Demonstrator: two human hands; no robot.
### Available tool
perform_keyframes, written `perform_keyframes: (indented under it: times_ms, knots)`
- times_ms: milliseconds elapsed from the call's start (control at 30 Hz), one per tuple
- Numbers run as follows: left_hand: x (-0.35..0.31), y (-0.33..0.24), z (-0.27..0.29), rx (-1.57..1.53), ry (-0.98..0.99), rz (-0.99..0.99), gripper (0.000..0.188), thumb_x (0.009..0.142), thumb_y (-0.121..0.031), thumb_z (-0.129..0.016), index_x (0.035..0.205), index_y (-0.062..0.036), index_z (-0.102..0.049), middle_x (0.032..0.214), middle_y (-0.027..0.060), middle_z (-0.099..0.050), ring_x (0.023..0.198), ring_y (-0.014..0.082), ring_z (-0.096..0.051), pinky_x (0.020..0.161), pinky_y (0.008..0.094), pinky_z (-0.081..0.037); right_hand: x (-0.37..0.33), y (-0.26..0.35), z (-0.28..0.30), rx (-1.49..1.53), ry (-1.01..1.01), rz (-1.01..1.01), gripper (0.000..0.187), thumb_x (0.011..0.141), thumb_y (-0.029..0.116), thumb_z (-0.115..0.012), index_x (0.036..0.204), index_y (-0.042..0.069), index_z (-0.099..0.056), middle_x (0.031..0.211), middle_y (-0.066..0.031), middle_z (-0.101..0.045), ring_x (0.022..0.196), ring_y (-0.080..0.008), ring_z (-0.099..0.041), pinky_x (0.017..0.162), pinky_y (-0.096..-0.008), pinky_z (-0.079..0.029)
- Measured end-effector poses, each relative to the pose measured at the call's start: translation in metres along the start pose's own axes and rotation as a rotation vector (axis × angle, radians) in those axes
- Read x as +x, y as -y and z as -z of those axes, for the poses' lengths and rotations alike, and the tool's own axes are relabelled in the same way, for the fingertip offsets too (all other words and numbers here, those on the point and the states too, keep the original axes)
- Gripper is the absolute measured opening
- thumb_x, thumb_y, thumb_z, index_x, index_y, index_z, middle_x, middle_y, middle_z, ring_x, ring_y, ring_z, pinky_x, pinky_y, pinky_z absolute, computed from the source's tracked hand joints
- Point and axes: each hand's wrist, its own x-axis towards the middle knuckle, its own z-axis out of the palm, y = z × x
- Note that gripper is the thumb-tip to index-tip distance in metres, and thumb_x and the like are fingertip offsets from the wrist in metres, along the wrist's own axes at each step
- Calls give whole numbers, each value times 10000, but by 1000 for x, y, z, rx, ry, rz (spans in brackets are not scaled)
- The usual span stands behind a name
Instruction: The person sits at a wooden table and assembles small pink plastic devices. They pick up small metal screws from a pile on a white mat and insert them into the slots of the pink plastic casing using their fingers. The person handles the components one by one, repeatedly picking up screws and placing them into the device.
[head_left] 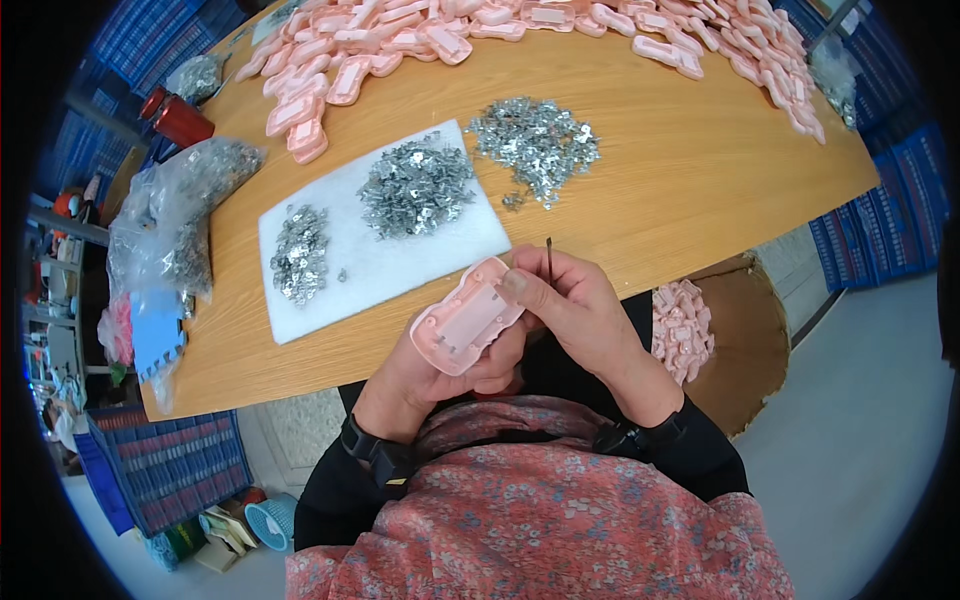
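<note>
A pink plastic shell (470, 318), its hollow side up, rests in my left hand (402, 372), whose fingers curl round it from beneath. Small metal clips show in the shell, near its lower left end and near its upper right end. My right hand (585, 312) is closed on a thin dark rod-like tool (549, 256) that points up; the rest of it is hidden in the fingers. The right thumb presses at the shell's upper right end. Just beyond the hands, a white foam sheet (365, 275) carries two piles of small metal pieces (418, 188).
Another heap of metal pieces (540, 145) lies on the wooden table (680, 190). Many pink shells (440, 40) cover the far edge. Plastic bags of metal parts (180, 215) and a red jar (180, 118) stand left. At right below is a carton (745, 340) of pink shells.
</note>
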Motion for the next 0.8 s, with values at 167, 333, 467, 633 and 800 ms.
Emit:
perform_keyframes:
  times_ms: [167,333,467,633,800]
  knots:
    - [-1,1,-18,389,-305,105,542,1033,-458,-371,1373,-50,-483,1014,222,-686,779,269,-698,688,361,-590,-21,12,24,-60,-109,24,219,959,208,-662,973,-10,-650,819,42,-609,730,-17,-510,624,-200,-432]
    - [-11,2,-29,586,-399,78,648,1042,-502,-311,1508,-52,-291,1002,218,-687,800,272,-707,692,350,-601,-61,15,78,-358,-332,101,215,947,197,-675,996,-12,-671,821,24,-641,727,-20,-528,617,-195,-427]
    - [-17,-1,-26,689,-455,14,650,1040,-502,-316,1500,-44,-293,978,218,-686,766,260,-709,654,339,-610,-104,6,128,-324,-531,40,216,941,185,-677,1019,-17,-679,829,17,-656,710,-24,-542,614,-203,-436]
    - [-23,-4,-33,778,-523,-79,602,1061,-457,-265,1435,1,-376,915,178,-679,747,228,-693,659,317,-596,-154,-14,200,-516,-736,-47,248,934,208,-655,1030,-17,-703,866,-10,-683,740,-60,-577,668,-227,-471]
    - [-41,-15,-41,893,-563,-116,576,1055,-442,-349,1414,6,-403,920,171,-678,747,220,-691,654,307,-585,-191,-41,257,-1053,-1017,101,285,940,214,-640,1120,-1,-692,952,-89,-710,839,-125,-623,779,-279,-505]
